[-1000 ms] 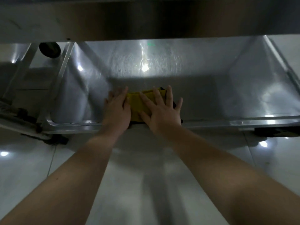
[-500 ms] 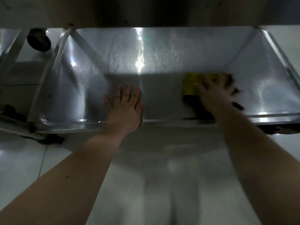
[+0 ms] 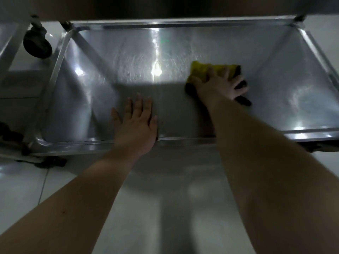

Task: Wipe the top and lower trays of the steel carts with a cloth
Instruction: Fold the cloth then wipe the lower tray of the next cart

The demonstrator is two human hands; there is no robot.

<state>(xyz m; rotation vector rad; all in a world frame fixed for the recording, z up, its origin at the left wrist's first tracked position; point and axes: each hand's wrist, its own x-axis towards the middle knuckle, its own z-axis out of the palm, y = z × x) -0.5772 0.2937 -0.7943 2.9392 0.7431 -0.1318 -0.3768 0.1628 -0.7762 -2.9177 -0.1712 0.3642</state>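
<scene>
The lower steel tray (image 3: 275, 74) of the cart fills the upper half of the head view, shiny and streaked with wet marks. A yellow cloth (image 3: 200, 69) with a dark edge lies on the tray right of centre. My right hand (image 3: 218, 85) presses flat on the cloth with fingers spread. My left hand (image 3: 136, 125) rests flat on the tray floor near the front rim, fingers straight, holding nothing. The top tray's underside is a dark band along the upper edge of the view.
A black caster wheel (image 3: 37, 44) and steel legs of a neighbouring cart stand at the upper left. Another dark caster (image 3: 51, 162) sits under the tray's front left corner. Pale glossy floor tiles (image 3: 156, 208) lie below the tray.
My right hand slid the cloth from the tray's front centre to the right, then farther back. My left hand let go of the cloth and stayed flat near the front rim.
</scene>
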